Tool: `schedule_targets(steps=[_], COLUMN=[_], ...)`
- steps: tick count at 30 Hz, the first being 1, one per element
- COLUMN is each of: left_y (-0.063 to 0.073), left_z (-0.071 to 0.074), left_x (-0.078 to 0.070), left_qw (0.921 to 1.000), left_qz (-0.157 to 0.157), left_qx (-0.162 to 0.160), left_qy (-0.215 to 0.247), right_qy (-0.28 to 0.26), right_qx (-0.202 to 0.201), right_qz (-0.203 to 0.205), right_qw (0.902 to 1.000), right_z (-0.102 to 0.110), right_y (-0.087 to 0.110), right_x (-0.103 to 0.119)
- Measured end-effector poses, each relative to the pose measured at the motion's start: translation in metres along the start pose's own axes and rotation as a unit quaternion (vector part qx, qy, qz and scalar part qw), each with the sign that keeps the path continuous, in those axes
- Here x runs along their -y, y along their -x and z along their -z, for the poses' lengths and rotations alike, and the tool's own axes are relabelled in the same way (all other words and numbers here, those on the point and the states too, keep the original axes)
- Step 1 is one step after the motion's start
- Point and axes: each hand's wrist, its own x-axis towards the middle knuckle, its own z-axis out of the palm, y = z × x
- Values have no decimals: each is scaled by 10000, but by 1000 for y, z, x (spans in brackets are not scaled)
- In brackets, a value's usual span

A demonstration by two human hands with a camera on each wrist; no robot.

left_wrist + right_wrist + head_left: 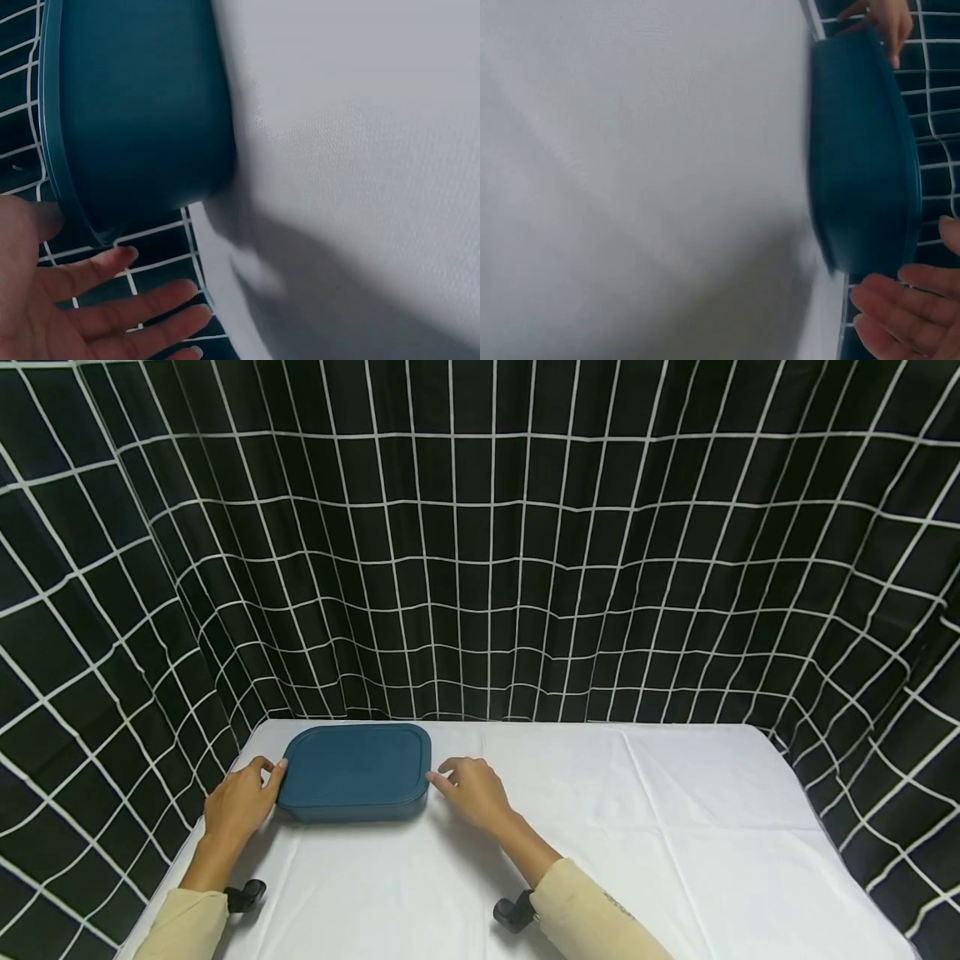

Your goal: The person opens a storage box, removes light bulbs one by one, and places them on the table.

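A blue rectangular food container with rounded corners stands on the left part of the table, its lid on top. At its left end is my left hand. The thumb of that hand meets the lid's edge in the left wrist view, with the other fingers spread loosely below the rim. My right hand is at the opposite end, thumb tip right by the lid's corner. In the right wrist view its fingers extend loosely beside the container's end wall.
A white cloth with fold creases covers the table. Black curtains with a white grid surround its back and sides. A dark wrist-worn device sits at the left cuff, and another device at the right cuff.
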Motion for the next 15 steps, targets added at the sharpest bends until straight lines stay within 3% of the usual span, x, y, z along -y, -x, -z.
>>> schedule_targets(steps=[10,15], left_y=[0,2], left_z=[-3,-6], left_x=[-1,-1], left_qw=[9995,9996], left_qz=[-160,-175], left_qx=[-253,-212], left_qy=[17,-38], right_qy=[-327,-485], right_qx=[42,89], right_qz=[-25,-179], right_qw=[9995,9986], right_z=[-9,-11], right_y=[-6,-6], right_x=[4,6])
